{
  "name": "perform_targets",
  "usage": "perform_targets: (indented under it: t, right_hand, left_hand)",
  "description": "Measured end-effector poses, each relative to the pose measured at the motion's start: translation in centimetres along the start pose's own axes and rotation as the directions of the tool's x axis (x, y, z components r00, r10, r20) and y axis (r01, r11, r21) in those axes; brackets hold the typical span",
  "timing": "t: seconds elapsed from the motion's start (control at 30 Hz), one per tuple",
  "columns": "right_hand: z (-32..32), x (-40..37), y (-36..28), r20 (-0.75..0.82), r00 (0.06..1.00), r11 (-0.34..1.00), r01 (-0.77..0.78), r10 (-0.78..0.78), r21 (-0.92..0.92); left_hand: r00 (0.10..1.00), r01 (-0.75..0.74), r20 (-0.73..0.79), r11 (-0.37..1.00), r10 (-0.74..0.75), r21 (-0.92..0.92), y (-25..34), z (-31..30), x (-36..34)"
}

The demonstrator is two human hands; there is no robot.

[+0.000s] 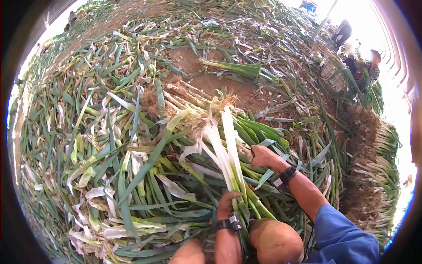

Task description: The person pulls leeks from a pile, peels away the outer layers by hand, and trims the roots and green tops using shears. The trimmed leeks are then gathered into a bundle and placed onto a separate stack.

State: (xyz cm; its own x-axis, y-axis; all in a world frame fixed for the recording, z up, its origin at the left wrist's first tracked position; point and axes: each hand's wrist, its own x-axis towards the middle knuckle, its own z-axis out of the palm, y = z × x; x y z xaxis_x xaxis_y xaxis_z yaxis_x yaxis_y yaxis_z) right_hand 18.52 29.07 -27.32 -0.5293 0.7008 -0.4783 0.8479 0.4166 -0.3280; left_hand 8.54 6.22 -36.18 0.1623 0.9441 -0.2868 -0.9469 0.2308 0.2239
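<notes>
Long green onions (229, 147) with white shanks and root tufts stand tilted in front of me, roots pointing away. My left hand (227, 203) is closed around their lower green part, near my knees. Farther up and to the right, my right hand (264, 158) is closed at a brownish, dry-skinned stalk (243, 151) beside the white shanks. Its fingertips are partly hidden among the leaves. Just beyond lies a pile of unpeeled onions (178, 97) with brown stalks and roots.
Stripped leaves (145, 176) cover the ground all around. One green onion (235, 67) lies ahead on bare soil (211, 83). Rows of cleaned onions (378, 176) line the right side. A woven basket (332, 74) and people (362, 68) are at the far right.
</notes>
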Motion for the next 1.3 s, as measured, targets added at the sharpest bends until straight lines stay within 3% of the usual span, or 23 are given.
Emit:
perform_targets:
  t: [0.07,0.17,0.23,0.27,0.3,0.37,0.47,0.5,0.53,0.57,0.63,0.67,0.7,0.73,0.77,0.9,0.93,1.03,1.17,1.27,1.3]
  right_hand:
    - [-0.3,-1.2,0.4,0.037,0.99,0.99,-0.139,0.139,-0.002]
    - [0.8,-4.5,3.1,-0.048,0.998,0.993,0.033,-0.039,-0.117]
    - [0.3,-7.4,3.1,-0.045,0.999,0.996,-0.024,0.021,-0.083]
    - [-0.1,-8.7,3.1,-0.064,0.997,0.999,-0.045,0.044,-0.014]
    - [-0.2,-9.9,3.4,-0.105,0.992,0.998,-0.065,0.067,0.022]
    - [-0.1,-12.8,4.6,-0.216,0.976,1.0,0.021,-0.019,0.005]
    - [-2.4,-17.5,3.9,-0.162,0.987,1.0,0.013,-0.013,0.004]
    - [-3.0,-19.1,3.7,-0.12,0.993,1.0,0.004,-0.001,0.029]
    - [-1.8,-19.6,5.6,-0.241,0.969,0.995,0.073,-0.056,0.064]
    - [-2.7,-21.1,5.2,-0.234,0.97,0.991,0.092,-0.067,0.099]
    - [-4.8,-23.7,4.9,-0.249,0.963,0.99,0.123,-0.103,0.068]
    - [-4.9,-23.8,6.5,-0.333,0.922,0.973,0.226,-0.195,0.056]
    - [-7.0,-25.4,5.0,-0.322,0.943,0.991,0.115,-0.089,0.064]
    - [-8.4,-26.2,5.6,-0.372,0.918,0.974,0.194,-0.138,0.115]
    - [-10.0,-27.3,5.0,-0.455,0.876,0.982,0.188,-0.156,0.025]
    - [-18.7,-34.2,-3.8,-0.662,0.688,0.926,0.376,-0.298,-0.026]
    - [-19.8,-34.0,-4.8,-0.726,0.585,0.851,0.525,-0.363,-0.003]
    - [-24.2,-40.4,-13.9,-0.702,0.465,0.677,0.736,-0.539,-0.032]
    - [-25.7,-47.4,-25.4,-0.612,0.298,0.554,0.784,-0.732,-0.28]
    - [-24.1,-48.5,-31.5,-0.479,0.166,0.431,0.736,-0.862,-0.522]
    - [-23.3,-47.2,-33.1,-0.411,0.225,0.432,0.73,-0.884,-0.529]
  left_hand:
    - [0.999,-0.014,-0.033,1.0,0.014,0.016,-0.5,-0.1,0.0]
    - [0.997,-0.017,-0.073,0.997,0.023,0.082,-0.1,1.1,-0.1]
    - [0.995,-0.05,-0.069,0.975,0.066,0.216,0.3,1.1,0.1]
    - [0.991,-0.075,-0.092,0.974,0.096,0.215,1.2,3.9,-1.4]
    - [0.977,-0.155,-0.102,0.955,0.186,0.254,1.2,4.8,-2.1]
    - [0.949,-0.269,-0.058,0.888,0.311,0.374,1.2,5.8,-3.1]
    - [0.93,-0.324,-0.041,0.867,0.365,0.378,3.7,10.6,-7.2]
    - [0.904,-0.381,-0.022,0.829,0.426,0.41,4.8,12.7,-8.8]
    - [0.861,-0.46,-0.004,0.78,0.509,0.424,5.7,13.9,-10.3]
    - [0.805,-0.54,0.018,0.72,0.593,0.435,6.7,15.0,-11.9]
    - [0.635,-0.752,0.176,0.551,0.752,0.361,9.1,17.9,-15.2]
    - [0.559,-0.804,0.172,0.481,0.811,0.349,10.4,19.3,-16.6]
    - [0.481,-0.848,0.161,0.41,0.862,0.337,11.5,20.7,-18.1]
    - [0.451,-0.862,0.082,0.41,0.889,0.299,12.4,22.5,-19.6]
    - [0.415,-0.885,0.066,0.386,0.907,0.261,13.3,24.1,-21.1]
    - [0.194,-0.955,0.131,0.156,0.972,0.254,16.9,29.3,-25.9]
    - [0.139,-0.968,0.109,0.112,0.984,0.225,17.8,30.1,-26.1]
    - [-0.007,-0.989,0.032,-0.011,0.999,0.145,17.7,34.6,-27.5]
    - [-0.05,-0.994,0.017,-0.052,0.999,0.095,16.7,37.8,-28.4]
    - [0.044,-0.997,-0.005,0.044,0.999,0.061,13.0,38.7,-27.3]
    - [0.092,-0.995,0.043,0.09,0.995,0.049,11.1,39.0,-27.3]
